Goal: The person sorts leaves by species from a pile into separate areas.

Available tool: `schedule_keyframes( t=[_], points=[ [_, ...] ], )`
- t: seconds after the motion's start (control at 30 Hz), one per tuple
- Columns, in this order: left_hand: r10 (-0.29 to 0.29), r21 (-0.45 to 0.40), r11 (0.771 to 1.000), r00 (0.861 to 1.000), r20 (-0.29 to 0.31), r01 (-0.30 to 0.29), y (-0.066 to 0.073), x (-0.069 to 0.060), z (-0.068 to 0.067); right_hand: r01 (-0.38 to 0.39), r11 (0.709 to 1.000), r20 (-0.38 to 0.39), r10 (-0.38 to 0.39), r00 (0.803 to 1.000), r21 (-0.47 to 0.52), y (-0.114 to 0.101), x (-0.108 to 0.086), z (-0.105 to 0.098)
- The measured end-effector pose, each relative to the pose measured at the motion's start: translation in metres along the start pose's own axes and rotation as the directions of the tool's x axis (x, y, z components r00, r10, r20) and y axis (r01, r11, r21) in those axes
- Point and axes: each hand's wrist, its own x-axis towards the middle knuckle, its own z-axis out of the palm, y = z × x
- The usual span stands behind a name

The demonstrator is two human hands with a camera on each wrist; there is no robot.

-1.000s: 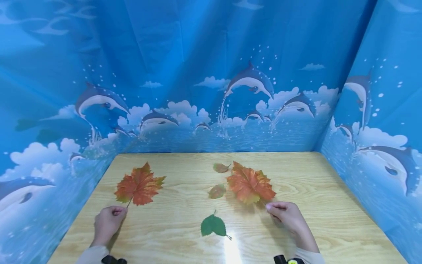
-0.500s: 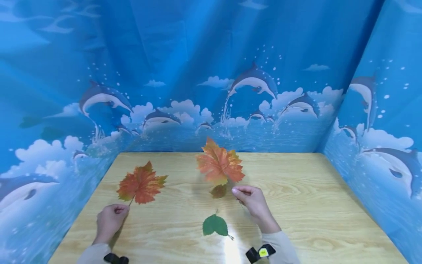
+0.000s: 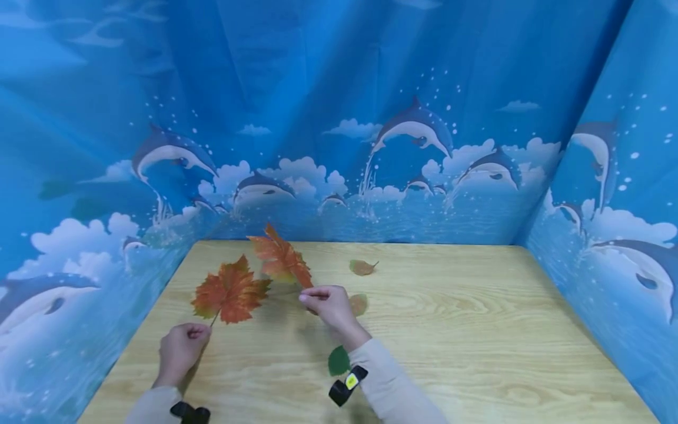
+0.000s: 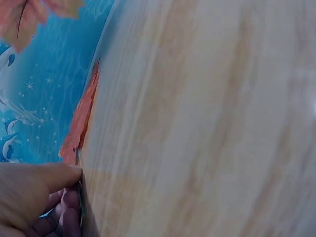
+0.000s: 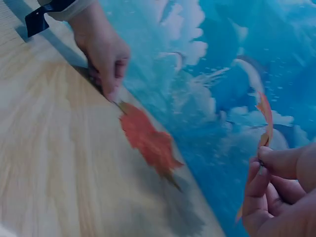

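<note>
Near the table's left side, my left hand [image 3: 182, 352] pinches the thin stem of an orange-red maple leaf [image 3: 231, 292], which lies at the tabletop. My right hand [image 3: 331, 309] grips the stem of a second orange maple leaf [image 3: 281, 257] and holds it raised above the table, just right of the first leaf. In the right wrist view, this raised leaf [image 5: 265, 116] appears almost edge-on, beyond the thumb and fingers. The left wrist view shows the lying leaf [image 4: 81, 121] as a narrow strip beyond the left fingertips.
A small brownish leaf [image 3: 362, 267] lies toward the back of the wooden table [image 3: 477, 330]. Another small leaf [image 3: 359, 304] is partly behind the right hand. The green leaf [image 3: 338, 360] is partly covered by the right forearm. A blue dolphin-print curtain [image 3: 328, 118] surrounds the table.
My right hand has carried its maple leaf leftward across the table, lifting it past the small leaves toward the other maple leaf. The left hand has stayed in place, still pinching its stem.
</note>
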Motion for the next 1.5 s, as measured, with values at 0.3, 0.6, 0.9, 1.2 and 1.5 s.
schedule_keyframes(
  t=[0.3, 0.6, 0.9, 1.2, 1.5],
  points=[
    [0.014, -0.009, 1.0, 1.0, -0.006, -0.014, -0.002, 0.0, 0.002, -0.046, 0.994, -0.109, 0.035, 0.993, -0.1, 0.026, 0.017, 0.056],
    [0.007, -0.005, 1.0, 0.999, -0.036, -0.007, 0.0, 0.0, 0.004, -0.135, 0.991, -0.157, 0.135, 0.978, 0.013, 0.054, 0.011, 0.089],
    [-0.005, -0.001, 1.0, 0.999, -0.043, 0.005, 0.001, -0.001, 0.003, -0.09, 0.98, -0.174, 0.058, 0.983, -0.179, 0.056, 0.008, 0.096],
    [0.002, -0.001, 1.0, 0.999, -0.044, -0.002, 0.002, -0.002, 0.002, 0.009, 0.889, -0.22, -0.124, 0.968, -0.459, 0.057, 0.003, 0.1],
    [-0.025, -0.003, 1.0, 1.0, -0.018, 0.024, 0.003, -0.001, 0.002, 0.024, 0.888, -0.194, -0.127, 0.973, -0.459, 0.055, 0.001, 0.099]
  ],
)
